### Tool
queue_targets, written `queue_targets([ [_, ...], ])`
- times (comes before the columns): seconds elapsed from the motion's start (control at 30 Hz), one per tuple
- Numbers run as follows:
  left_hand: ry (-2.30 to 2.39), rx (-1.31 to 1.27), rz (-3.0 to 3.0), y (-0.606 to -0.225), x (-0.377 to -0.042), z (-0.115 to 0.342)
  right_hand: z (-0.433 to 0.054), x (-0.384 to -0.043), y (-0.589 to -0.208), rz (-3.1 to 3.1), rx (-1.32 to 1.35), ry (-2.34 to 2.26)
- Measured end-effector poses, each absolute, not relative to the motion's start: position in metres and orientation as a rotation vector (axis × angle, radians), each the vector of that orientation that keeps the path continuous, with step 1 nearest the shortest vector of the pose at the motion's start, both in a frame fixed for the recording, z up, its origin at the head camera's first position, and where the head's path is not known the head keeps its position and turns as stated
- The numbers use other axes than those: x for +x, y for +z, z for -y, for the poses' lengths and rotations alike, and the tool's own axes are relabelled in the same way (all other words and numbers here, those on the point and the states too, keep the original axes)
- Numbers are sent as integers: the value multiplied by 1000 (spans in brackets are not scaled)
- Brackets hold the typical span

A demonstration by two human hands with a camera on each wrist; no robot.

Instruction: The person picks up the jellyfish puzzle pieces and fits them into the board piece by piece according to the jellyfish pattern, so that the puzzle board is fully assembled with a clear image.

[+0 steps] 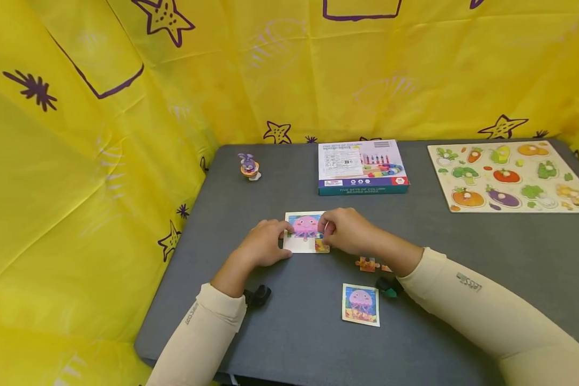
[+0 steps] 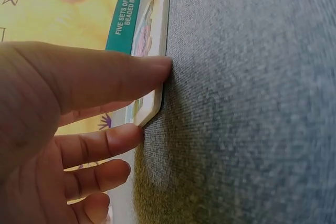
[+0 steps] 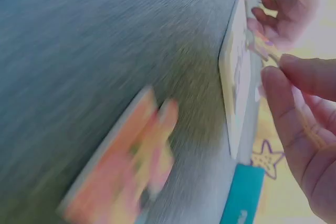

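Note:
A jigsaw tray (image 1: 298, 245) with a pale border lies on the table, a pink jellyfish across its upper part. Its lower left shows bare backing, and an orange and yellow puzzle piece (image 1: 322, 246) sits in the lower right corner. My left hand (image 1: 265, 244) grips the tray's left end, thumb (image 2: 152, 69) against the near edge. Above the right side, my right hand (image 1: 344, 230) pinches a small puzzle piece (image 3: 260, 50) between thumb and index finger. Loose orange puzzle pieces (image 1: 368, 264) lie near the right forearm, and a jellyfish picture card (image 1: 361, 304) lies closer to me.
Behind the tray lies a beaded-boxes carton (image 1: 362, 169). A wooden vegetable board (image 1: 506, 177) covers the back right, and a small purple rabbit figure (image 1: 249, 166) stands at the back left. Yellow cloth (image 1: 251, 75) hangs around the grey table (image 1: 193, 316).

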State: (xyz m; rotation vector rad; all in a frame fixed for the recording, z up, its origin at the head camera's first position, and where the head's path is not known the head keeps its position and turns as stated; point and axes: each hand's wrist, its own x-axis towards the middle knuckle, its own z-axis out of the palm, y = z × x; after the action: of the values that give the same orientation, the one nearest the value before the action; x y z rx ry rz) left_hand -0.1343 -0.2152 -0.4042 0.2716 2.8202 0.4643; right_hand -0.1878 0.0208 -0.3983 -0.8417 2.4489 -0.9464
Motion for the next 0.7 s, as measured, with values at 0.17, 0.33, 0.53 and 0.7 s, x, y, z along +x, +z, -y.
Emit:
queue_targets([
  [0.17, 467, 303, -2845, -405, -136, 212, 9, -200, -403, -2425, -795, -972],
  [0.33, 488, 304, -2834, -406, -138, 212, 31, -207, -410, -2410, -751, -936],
  [0.53, 567, 327, -2822, -409, -141, 216, 40, -207, -413, -2441, -796, -845],
  [0.7, 652, 326, -2803, -412, -145, 222, 44, -208, -411, -2477, -833, -777],
])
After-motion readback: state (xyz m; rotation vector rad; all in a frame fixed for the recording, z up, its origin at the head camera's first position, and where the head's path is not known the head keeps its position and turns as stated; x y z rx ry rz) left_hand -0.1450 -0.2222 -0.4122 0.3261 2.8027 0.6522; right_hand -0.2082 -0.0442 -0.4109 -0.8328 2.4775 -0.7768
